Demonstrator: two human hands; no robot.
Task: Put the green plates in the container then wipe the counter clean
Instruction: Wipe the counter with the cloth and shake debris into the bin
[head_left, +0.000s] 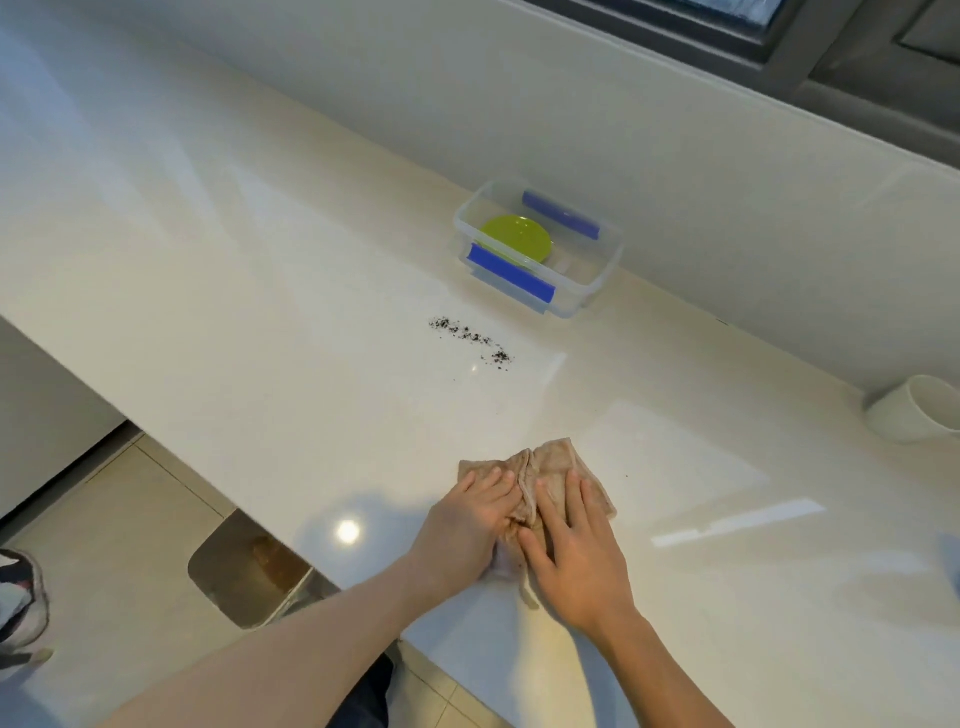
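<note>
A green plate (515, 238) lies inside a clear plastic container (587, 296) with blue clips, near the wall on the white counter (260, 291). A thin trail of dark crumbs (470, 336) runs across the counter just in front of the container. Nearer to me a crumpled beige cloth (551, 465) lies flat on the counter. My left hand (470, 525) and my right hand (576, 551) both press down on the cloth side by side, fingers spread. The cloth's near part is hidden under the hands.
A white cup (917, 410) stands at the right by the wall. The counter's front edge runs diagonally at lower left, with tiled floor, a shoe (21, 597) and a metal bin lid (249, 571) below it. A window frame sits above the backsplash.
</note>
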